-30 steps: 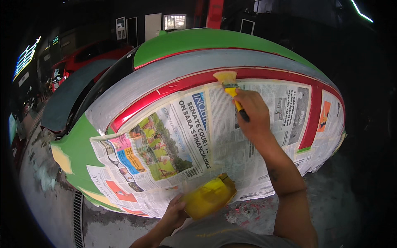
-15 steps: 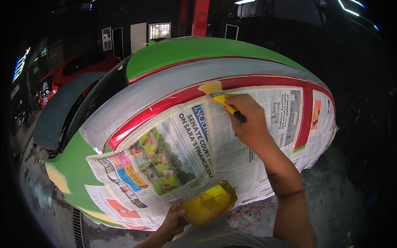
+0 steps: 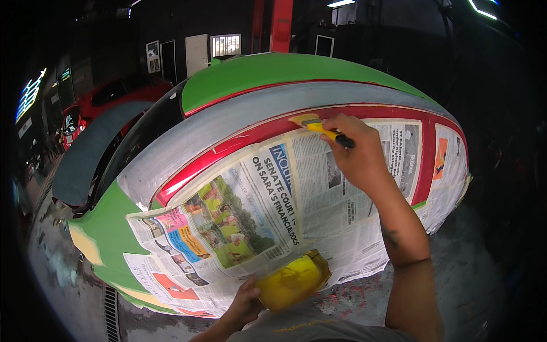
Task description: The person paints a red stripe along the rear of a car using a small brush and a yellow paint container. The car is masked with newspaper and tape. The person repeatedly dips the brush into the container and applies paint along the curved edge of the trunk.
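My right hand point(image 3: 360, 149) grips a paintbrush point(image 3: 320, 126) with a yellow and black handle. Its pale bristles lie against the red door frame point(image 3: 250, 135) of a car, just below the grey roof edge point(image 3: 245, 101). Newspaper sheets point(image 3: 319, 194) cover the window and much of the car's side beneath the brush. Low in front of me, my left hand point(image 3: 246, 301) is closed on the left end of a yellow container point(image 3: 293, 280) with a stained interior. Exactly what is inside it I cannot make out.
Green covers the car's roof point(image 3: 273, 71) and front fender point(image 3: 122, 228). A grey raised hood point(image 3: 91, 154) stands at the left, with another red car point(image 3: 108, 97) behind it. A drain grate point(image 3: 111, 313) runs along the floor at the lower left. A red pillar point(image 3: 281, 25) rises behind.
The paintbrush has slid a little to the right along the red frame, and its handle now lies flatter. My left hand still holds the container low. The view has shifted slightly.
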A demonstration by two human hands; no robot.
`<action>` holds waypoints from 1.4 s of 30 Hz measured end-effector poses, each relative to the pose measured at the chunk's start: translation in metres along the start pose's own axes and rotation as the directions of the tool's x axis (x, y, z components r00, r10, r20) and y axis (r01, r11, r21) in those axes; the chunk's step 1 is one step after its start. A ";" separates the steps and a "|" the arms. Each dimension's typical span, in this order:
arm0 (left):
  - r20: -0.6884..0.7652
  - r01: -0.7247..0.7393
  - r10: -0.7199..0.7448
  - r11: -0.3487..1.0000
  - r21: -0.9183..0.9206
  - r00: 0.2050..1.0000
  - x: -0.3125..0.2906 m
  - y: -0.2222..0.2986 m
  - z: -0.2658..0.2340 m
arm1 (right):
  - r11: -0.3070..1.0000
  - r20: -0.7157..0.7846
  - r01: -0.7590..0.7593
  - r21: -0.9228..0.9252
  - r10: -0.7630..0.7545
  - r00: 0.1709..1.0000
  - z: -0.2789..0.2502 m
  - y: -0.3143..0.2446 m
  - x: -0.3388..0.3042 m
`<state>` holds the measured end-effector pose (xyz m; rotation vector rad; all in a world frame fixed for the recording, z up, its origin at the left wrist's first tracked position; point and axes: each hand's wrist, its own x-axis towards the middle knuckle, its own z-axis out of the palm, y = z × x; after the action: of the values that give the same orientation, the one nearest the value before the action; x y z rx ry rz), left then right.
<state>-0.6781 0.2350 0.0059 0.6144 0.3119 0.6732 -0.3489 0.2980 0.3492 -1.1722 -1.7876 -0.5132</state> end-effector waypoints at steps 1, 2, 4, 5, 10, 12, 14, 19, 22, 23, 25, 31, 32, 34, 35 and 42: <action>0.015 -0.006 0.006 1.000 -0.002 1.000 0.000 0.000 0.000 | 0.998 -0.018 0.062 -0.020 -0.062 0.998 0.005 -0.005 0.002; 0.015 -0.015 0.015 1.000 -0.011 1.000 0.000 -0.002 0.000 | 0.993 -0.028 0.117 -0.033 -0.118 0.993 0.010 -0.011 0.004; -0.003 -0.015 0.015 1.000 -0.024 1.000 -0.001 -0.005 0.001 | 0.991 0.048 0.114 -0.065 -0.111 0.993 0.021 -0.019 0.002; -0.018 -0.008 0.008 1.000 -0.024 1.000 -0.003 -0.006 0.002 | 0.989 0.073 0.135 -0.062 -0.131 0.989 0.025 -0.021 -0.001; -0.015 -0.057 0.056 0.998 -0.037 0.998 -0.007 -0.010 0.001 | 0.969 0.027 0.237 -0.063 -0.236 0.971 0.031 -0.014 -0.031; -0.017 -0.097 0.097 0.994 -0.053 0.995 -0.008 -0.013 -0.001 | 0.954 -0.086 0.295 -0.045 -0.298 0.951 0.027 -0.001 -0.038; -0.017 -0.068 0.068 0.997 -0.026 0.998 -0.008 -0.013 -0.005 | 0.975 -0.099 0.221 -0.031 -0.223 0.970 0.020 0.014 -0.037; -0.057 -0.048 0.048 0.999 0.006 0.997 -0.007 -0.009 0.001 | 0.997 -0.163 -0.025 0.080 0.038 0.986 -0.003 0.030 -0.030; -0.036 -0.054 0.054 0.999 0.004 0.998 -0.002 -0.011 0.011 | 0.985 -0.087 -0.023 0.171 0.038 0.995 -0.008 0.025 -0.023; -0.030 -0.041 0.042 0.999 0.017 0.999 0.000 -0.011 0.013 | 0.989 -0.087 -0.077 0.124 0.088 0.992 -0.010 0.024 -0.021; -0.027 -0.023 0.024 0.999 0.030 0.999 0.002 -0.011 0.015 | 0.993 -0.071 -0.113 0.041 0.116 0.991 -0.014 0.027 -0.015; -0.024 -0.032 0.033 0.999 0.038 0.999 0.004 -0.015 0.010 | 0.989 -0.069 -0.148 -0.021 0.146 0.987 -0.045 0.050 -0.018; -0.033 -0.034 0.035 0.999 0.041 0.999 0.004 -0.016 0.011 | 0.991 -0.059 -0.108 -0.073 0.104 0.993 -0.048 0.054 -0.017; -0.039 -0.039 0.041 0.998 0.047 0.998 0.003 -0.017 0.015 | 0.987 -0.100 -0.094 -0.130 0.081 0.992 -0.053 0.062 -0.020; -0.032 -0.048 0.050 0.998 0.050 0.998 0.004 -0.016 0.017 | 0.984 -0.154 -0.113 -0.137 0.092 0.984 -0.054 0.066 -0.021; -0.004 -0.095 0.096 0.992 0.086 0.995 0.012 -0.014 0.040 | 0.996 -0.194 -0.070 -0.062 0.057 0.979 -0.057 0.092 -0.044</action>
<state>-0.6443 0.2170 0.0279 0.7122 0.3221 0.7578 -0.2356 0.2770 0.3281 -1.1809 -1.5733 -0.6321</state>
